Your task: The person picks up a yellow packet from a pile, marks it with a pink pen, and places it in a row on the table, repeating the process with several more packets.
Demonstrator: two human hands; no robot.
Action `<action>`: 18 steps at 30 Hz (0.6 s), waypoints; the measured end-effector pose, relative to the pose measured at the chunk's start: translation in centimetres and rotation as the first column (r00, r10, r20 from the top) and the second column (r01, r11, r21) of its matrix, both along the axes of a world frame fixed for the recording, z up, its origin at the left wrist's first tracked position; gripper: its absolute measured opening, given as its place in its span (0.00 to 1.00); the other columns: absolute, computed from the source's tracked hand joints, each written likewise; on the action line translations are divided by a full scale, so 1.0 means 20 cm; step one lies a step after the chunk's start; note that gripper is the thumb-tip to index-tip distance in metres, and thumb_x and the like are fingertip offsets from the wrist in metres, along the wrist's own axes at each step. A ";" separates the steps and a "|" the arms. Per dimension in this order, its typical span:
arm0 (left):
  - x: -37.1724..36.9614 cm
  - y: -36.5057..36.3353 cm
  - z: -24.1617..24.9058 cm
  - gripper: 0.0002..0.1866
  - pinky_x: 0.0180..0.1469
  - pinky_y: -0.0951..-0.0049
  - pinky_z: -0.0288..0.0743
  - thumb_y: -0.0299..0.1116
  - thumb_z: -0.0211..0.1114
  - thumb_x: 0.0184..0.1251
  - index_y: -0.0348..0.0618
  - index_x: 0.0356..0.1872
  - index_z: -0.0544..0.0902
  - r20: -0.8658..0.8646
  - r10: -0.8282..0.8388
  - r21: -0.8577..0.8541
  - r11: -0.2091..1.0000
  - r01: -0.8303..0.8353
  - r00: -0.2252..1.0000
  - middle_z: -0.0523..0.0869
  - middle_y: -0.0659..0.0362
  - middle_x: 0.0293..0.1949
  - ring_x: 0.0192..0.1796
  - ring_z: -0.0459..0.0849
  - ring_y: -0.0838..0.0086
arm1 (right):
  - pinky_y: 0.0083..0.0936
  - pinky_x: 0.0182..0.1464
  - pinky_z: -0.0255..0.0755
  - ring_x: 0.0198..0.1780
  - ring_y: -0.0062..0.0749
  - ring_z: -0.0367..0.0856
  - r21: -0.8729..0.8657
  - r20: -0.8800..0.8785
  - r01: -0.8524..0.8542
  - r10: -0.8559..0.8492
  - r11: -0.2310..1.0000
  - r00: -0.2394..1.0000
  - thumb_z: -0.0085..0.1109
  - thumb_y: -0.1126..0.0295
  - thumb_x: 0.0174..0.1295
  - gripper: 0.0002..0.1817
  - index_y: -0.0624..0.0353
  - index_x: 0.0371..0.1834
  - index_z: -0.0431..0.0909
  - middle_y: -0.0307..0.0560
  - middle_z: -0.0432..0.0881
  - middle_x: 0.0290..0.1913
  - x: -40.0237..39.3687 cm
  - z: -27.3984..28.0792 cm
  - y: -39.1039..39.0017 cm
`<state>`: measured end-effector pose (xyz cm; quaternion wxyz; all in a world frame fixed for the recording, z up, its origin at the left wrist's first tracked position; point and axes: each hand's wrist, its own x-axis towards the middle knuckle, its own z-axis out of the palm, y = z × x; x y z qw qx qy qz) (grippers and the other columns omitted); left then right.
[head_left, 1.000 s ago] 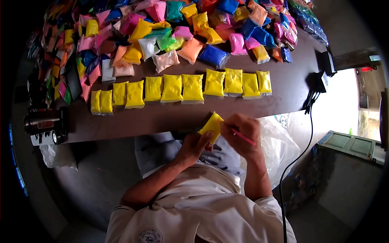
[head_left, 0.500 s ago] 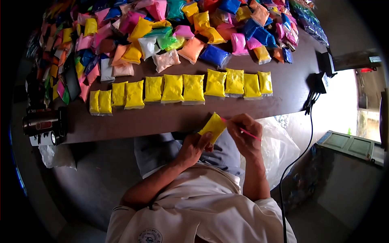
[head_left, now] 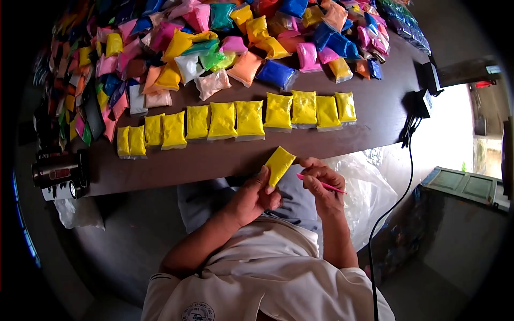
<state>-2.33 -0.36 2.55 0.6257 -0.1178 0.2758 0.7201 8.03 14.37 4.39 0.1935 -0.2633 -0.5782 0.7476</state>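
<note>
My left hand [head_left: 256,193] grips a small yellow packet [head_left: 280,165] by its lower left side, thumb on its face, just off the table's front edge. To the right of the packet, my right hand [head_left: 324,184] is closed on a thin pink tool [head_left: 334,188], whose left tip points toward the packet without touching it. Beyond both hands, a row of several yellow packets [head_left: 221,120] in clear wrapping lies across the brown table [head_left: 214,160].
A large heap of coloured packets [head_left: 245,68] covers the table's far side. A dark device [head_left: 60,172] sits at the left edge. Black boxes [head_left: 423,103] with a hanging cable [head_left: 393,209] stand at the right. Clear plastic [head_left: 369,192] hangs below the table at right.
My right hand and the pink tool have moved slightly down and away from the packet. The packet in my left hand is now turned and shifted a little left. The view has shifted slightly.
</note>
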 end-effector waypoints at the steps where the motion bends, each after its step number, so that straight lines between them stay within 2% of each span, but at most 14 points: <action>1: 0.00 0.00 0.00 0.24 0.35 0.71 0.67 0.56 0.42 0.68 0.49 0.20 0.70 0.125 0.002 0.094 0.995 -0.014 0.992 0.71 0.61 0.14 0.20 0.70 0.74 | 0.21 0.42 0.68 0.40 0.25 0.74 0.001 -0.003 0.002 -0.002 1.000 1.000 0.65 0.72 0.52 0.07 0.64 0.26 0.77 0.48 0.77 0.44 -0.01 0.01 -0.01; 3: -0.01 0.00 0.00 0.26 0.38 0.70 0.66 0.57 0.38 0.68 0.50 0.19 0.69 0.109 -0.020 0.110 0.994 0.008 0.994 0.72 0.60 0.13 0.20 0.70 0.74 | 0.24 0.48 0.67 0.47 0.27 0.74 0.012 -0.097 -0.064 0.065 0.998 0.993 0.62 0.78 0.52 0.05 0.67 0.30 0.77 0.49 0.75 0.47 -0.05 0.04 -0.04; 4: -0.01 0.00 -0.01 0.27 0.37 0.70 0.65 0.58 0.37 0.68 0.50 0.19 0.69 0.127 -0.029 0.132 0.991 0.012 0.991 0.72 0.60 0.13 0.20 0.70 0.73 | 0.26 0.50 0.67 0.49 0.31 0.74 0.273 -0.139 -0.078 0.119 0.959 0.983 0.62 0.79 0.51 0.05 0.67 0.30 0.77 0.51 0.76 0.47 -0.09 0.01 -0.03; 5: 0.00 0.01 -0.02 0.27 0.37 0.70 0.65 0.58 0.37 0.68 0.50 0.18 0.69 0.146 -0.038 0.153 0.988 0.015 0.989 0.72 0.60 0.12 0.19 0.70 0.73 | 0.26 0.50 0.67 0.49 0.31 0.74 0.271 -0.141 -0.076 0.118 0.960 0.983 0.62 0.79 0.51 0.05 0.67 0.30 0.77 0.51 0.76 0.47 -0.12 0.02 -0.02; 6: 0.00 0.00 -0.03 0.27 0.37 0.70 0.65 0.58 0.37 0.68 0.50 0.18 0.69 0.144 -0.039 0.151 0.988 0.017 0.989 0.72 0.60 0.12 0.19 0.70 0.73 | 0.25 0.48 0.69 0.49 0.33 0.75 0.455 -0.081 -0.112 0.166 0.883 0.983 0.62 0.79 0.51 0.05 0.66 0.30 0.77 0.52 0.76 0.47 -0.15 0.05 -0.01; 7: 0.00 0.00 -0.05 0.27 0.35 0.70 0.65 0.59 0.36 0.68 0.50 0.22 0.71 0.139 -0.054 0.225 0.974 0.022 0.989 0.72 0.60 0.13 0.20 0.70 0.73 | 0.23 0.46 0.70 0.49 0.34 0.75 0.619 -0.012 -0.151 0.201 0.771 0.979 0.62 0.78 0.50 0.05 0.65 0.30 0.77 0.53 0.76 0.47 -0.17 0.06 -0.01; 8: 0.01 0.00 -0.05 0.27 0.34 0.70 0.65 0.60 0.36 0.67 0.51 0.25 0.73 0.134 -0.069 0.297 0.955 0.027 0.989 0.73 0.61 0.14 0.20 0.71 0.72 | 0.23 0.42 0.72 0.48 0.35 0.77 0.530 -0.035 -0.159 0.208 0.833 0.977 0.62 0.77 0.51 0.05 0.64 0.31 0.77 0.53 0.76 0.47 -0.19 0.07 -0.03; 9: 0.01 0.00 -0.05 0.27 0.34 0.70 0.65 0.60 0.36 0.67 0.51 0.25 0.73 0.134 -0.068 0.293 0.956 0.026 0.989 0.73 0.61 0.14 0.20 0.71 0.72 | 0.23 0.42 0.72 0.48 0.35 0.77 0.527 -0.036 -0.159 0.209 0.835 0.977 0.62 0.77 0.51 0.05 0.64 0.31 0.77 0.53 0.76 0.47 -0.20 0.07 -0.03; 11: 0.01 -0.01 -0.04 0.25 0.32 0.70 0.64 0.60 0.39 0.66 0.50 0.34 0.74 0.139 -0.070 0.151 0.987 0.049 0.988 0.74 0.63 0.18 0.22 0.73 0.72 | 0.25 0.40 0.73 0.44 0.36 0.79 0.536 0.017 -0.251 0.287 0.806 0.958 0.62 0.76 0.51 0.06 0.63 0.32 0.77 0.52 0.76 0.47 -0.22 0.09 -0.02; 12: 0.02 -0.02 -0.05 0.25 0.32 0.70 0.64 0.60 0.39 0.66 0.50 0.34 0.74 0.137 -0.068 0.148 0.988 0.048 0.988 0.74 0.63 0.18 0.22 0.73 0.72 | 0.25 0.40 0.73 0.44 0.36 0.79 0.534 0.014 -0.251 0.289 0.807 0.957 0.62 0.76 0.51 0.06 0.63 0.32 0.77 0.52 0.76 0.47 -0.24 0.09 -0.02; 14: 0.04 -0.03 -0.08 0.23 0.28 0.72 0.68 0.58 0.46 0.65 0.46 0.34 0.72 0.160 0.070 0.052 0.995 -0.079 0.985 0.73 0.61 0.21 0.25 0.75 0.70 | 0.26 0.39 0.73 0.39 0.38 0.80 0.562 0.038 -0.270 0.302 0.782 0.953 0.62 0.76 0.51 0.06 0.63 0.31 0.76 0.51 0.77 0.46 -0.27 0.11 -0.04; 15: 0.04 -0.04 -0.09 0.23 0.28 0.72 0.68 0.58 0.46 0.65 0.46 0.34 0.72 0.160 0.070 0.051 0.996 -0.079 0.985 0.73 0.61 0.21 0.25 0.75 0.70 | 0.26 0.39 0.73 0.39 0.38 0.80 0.561 0.037 -0.270 0.302 0.783 0.953 0.62 0.76 0.51 0.06 0.63 0.31 0.76 0.51 0.77 0.46 -0.28 0.13 -0.04; 17: 0.04 -0.05 -0.12 0.21 0.27 0.73 0.69 0.56 0.50 0.64 0.46 0.41 0.71 -0.009 0.070 0.148 0.987 -0.068 0.997 0.72 0.62 0.25 0.27 0.76 0.70 | 0.28 0.39 0.73 0.39 0.41 0.80 0.544 0.084 -0.299 0.304 0.784 0.949 0.62 0.77 0.50 0.06 0.63 0.30 0.76 0.51 0.77 0.44 -0.31 0.15 -0.06; 18: 0.04 -0.06 -0.13 0.21 0.27 0.73 0.69 0.56 0.50 0.64 0.46 0.41 0.71 -0.009 0.073 0.147 0.987 -0.071 0.997 0.72 0.62 0.25 0.27 0.76 0.70 | 0.28 0.39 0.73 0.39 0.41 0.80 0.543 0.083 -0.301 0.307 0.784 0.948 0.62 0.77 0.50 0.06 0.63 0.30 0.76 0.51 0.77 0.44 -0.33 0.14 -0.07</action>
